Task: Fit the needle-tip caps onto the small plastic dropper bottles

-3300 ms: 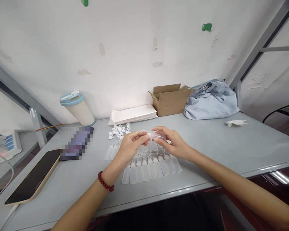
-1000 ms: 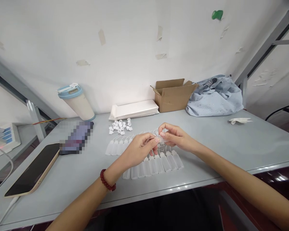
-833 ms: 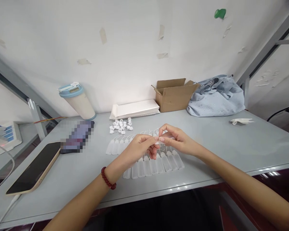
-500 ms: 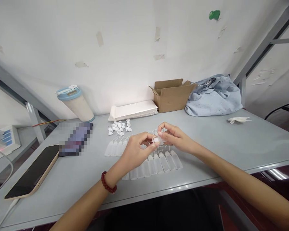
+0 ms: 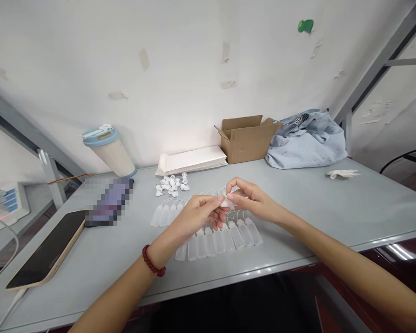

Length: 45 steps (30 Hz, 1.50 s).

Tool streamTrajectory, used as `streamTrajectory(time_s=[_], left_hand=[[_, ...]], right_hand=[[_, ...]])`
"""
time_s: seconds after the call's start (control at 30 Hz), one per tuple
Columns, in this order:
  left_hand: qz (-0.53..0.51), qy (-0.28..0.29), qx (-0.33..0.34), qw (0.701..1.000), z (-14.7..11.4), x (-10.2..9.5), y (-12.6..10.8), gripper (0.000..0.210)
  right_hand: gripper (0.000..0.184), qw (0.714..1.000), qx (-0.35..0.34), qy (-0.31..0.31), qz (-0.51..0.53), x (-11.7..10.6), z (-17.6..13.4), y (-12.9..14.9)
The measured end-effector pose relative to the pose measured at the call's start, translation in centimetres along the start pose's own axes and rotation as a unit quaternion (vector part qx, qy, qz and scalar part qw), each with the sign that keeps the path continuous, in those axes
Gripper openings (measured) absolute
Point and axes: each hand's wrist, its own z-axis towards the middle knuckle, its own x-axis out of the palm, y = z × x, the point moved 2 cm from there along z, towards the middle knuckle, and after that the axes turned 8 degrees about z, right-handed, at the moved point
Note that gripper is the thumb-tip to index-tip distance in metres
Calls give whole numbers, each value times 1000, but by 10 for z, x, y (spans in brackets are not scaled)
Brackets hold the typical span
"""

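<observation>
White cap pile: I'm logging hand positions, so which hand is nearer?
Left. The left hand is to the near right of the white cap pile; the right hand is farther off to the right.

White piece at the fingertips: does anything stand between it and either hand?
Nothing visible does: the left hand and right hand both touch the white piece directly. The bottles lie on the table, not between.

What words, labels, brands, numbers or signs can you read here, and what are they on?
None can be read.
Purple item: pixelated, any print unreadable.
Phone: dark screen, no legible text.
Power strip: any markings too small or blurred.
Bottles and cardboard box: no legible lettering.
</observation>
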Motion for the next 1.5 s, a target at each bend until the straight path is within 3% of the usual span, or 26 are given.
streamTrajectory(time_s=[0.23, 0.47, 0.57, 0.77, 0.87, 1.1, 1.33, 1.5], left_hand=[[32, -14, 31, 999, -5, -1, -5, 31], [176, -97, 101, 974, -10, 2, -11, 14], [161, -100, 95, 977, -9, 2, -13, 15], [70, -38, 38, 996, -7, 1, -11, 33], [38, -39, 27, 998, -5, 0, -8, 38], [-19, -58, -7, 998, -1, -4, -4, 40], [10, -71, 17, 997, -3, -4, -5, 39], [97, -119, 67, 986, -7, -2, -8, 21]], right_hand=[[22, 1000, 9, -6, 2, 1, 1, -2], [24, 998, 21, -9, 50, 0, 3, -4], [27, 998, 24, -11, 61, 0, 4, -4], [27, 999, 8, -1, 44, 1, 2, -1], [26, 999, -8, 8, 44, 1, 2, -2], [24, 995, -61, -49, -57, -3, 4, -3], [27, 996, -58, -45, -41, -6, 3, -7], [28, 999, -41, -35, 1, -8, 4, -10]])
